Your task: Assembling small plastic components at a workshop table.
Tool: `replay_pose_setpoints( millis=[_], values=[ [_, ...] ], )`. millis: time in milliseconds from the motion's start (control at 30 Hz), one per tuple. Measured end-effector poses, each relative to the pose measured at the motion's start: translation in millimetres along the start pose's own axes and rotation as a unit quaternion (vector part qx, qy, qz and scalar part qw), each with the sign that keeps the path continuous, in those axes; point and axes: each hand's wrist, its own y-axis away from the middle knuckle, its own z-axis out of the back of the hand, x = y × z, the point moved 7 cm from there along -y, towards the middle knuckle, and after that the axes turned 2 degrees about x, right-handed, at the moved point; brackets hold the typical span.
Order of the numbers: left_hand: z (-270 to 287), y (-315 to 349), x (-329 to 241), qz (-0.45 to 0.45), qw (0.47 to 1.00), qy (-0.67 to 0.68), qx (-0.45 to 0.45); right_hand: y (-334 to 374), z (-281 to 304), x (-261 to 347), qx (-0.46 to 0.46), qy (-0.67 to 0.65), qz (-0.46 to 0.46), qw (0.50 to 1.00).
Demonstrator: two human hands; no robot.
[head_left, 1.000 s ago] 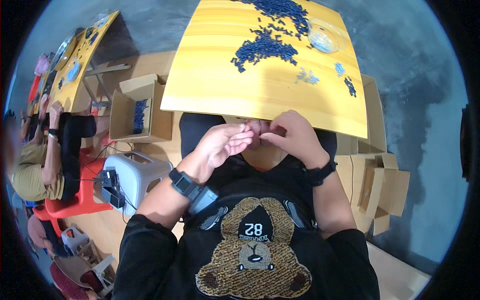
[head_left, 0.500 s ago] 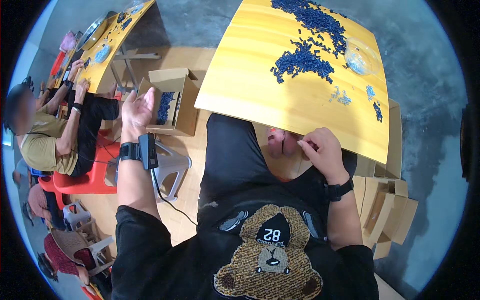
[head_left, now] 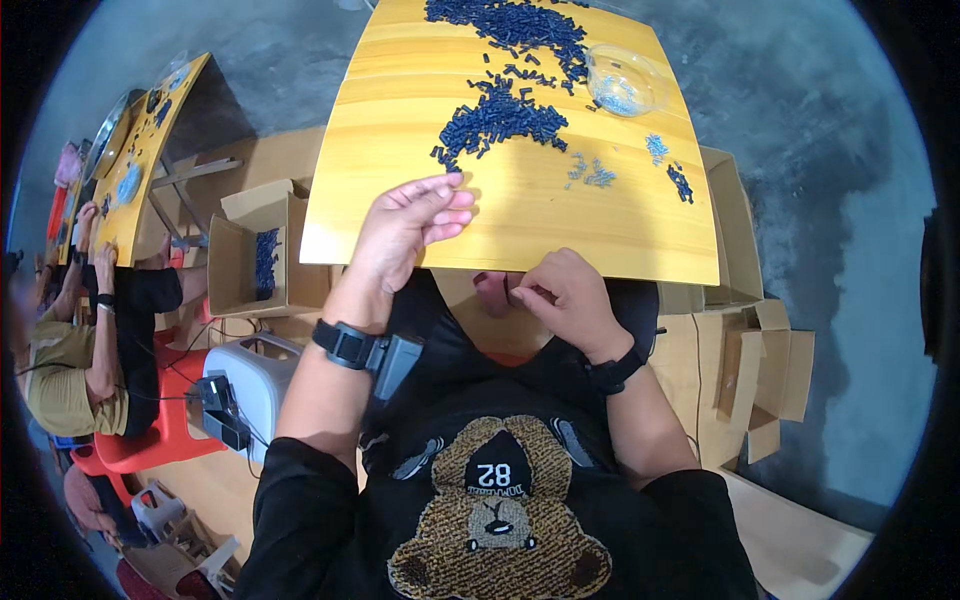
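My left hand [head_left: 422,220] is over the near left part of the table, its fingers loosely bent and apart. Its fingertips come up to the near edge of a pile of small dark blue cylindrical pieces [head_left: 505,122]; I see none held in it. At the table's front edge, my right hand [head_left: 568,298] is closed, with thumb and forefinger pressed together. Whatever may be between them is too small or hidden. Beyond that hand lie small silvery pieces [head_left: 600,176], a pale blue cluster [head_left: 656,150] and a few dark pieces [head_left: 680,184].
A clear round bowl [head_left: 628,80] with small pale pieces stands at the table's [head_left: 380,130] far right. Cardboard boxes sit left [head_left: 232,255] and right [head_left: 738,235] of it. A grey stool [head_left: 255,385] with cables is at my left. A co-worker [head_left: 75,370] sits at another table.
My left hand has swung in from beside the table, over the open box, to the dark pile. The view has shifted right. My right hand stays closed at the table's edge.
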Motion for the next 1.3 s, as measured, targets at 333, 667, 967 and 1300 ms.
replay_pose_setpoints(
  millis=[333, 667, 967, 1300],
  values=[
    [13.3, -2.6, 28.1, -0.082, 0.995, -0.059, -0.007, -12.4, 3.8, -5.8, 0.116, -0.058, -0.045, 0.991],
    [19.9, -4.4, 27.3, -0.036, 0.999, -0.004, 0.002, -74.6, 14.5, -4.8, 0.093, 0.049, -0.054, 0.993],
    [20.8, -4.7, 22.5, -0.004, 1.0, 0.027, 0.01, -139.8, 22.8, -23.7, -0.057, 0.184, -0.087, 0.977],
    [21.1, -6.1, 23.3, 0.017, 0.998, 0.055, 0.037, -136.7, 33.2, -61.0, -0.053, 0.156, -0.15, 0.975]
  ],
)
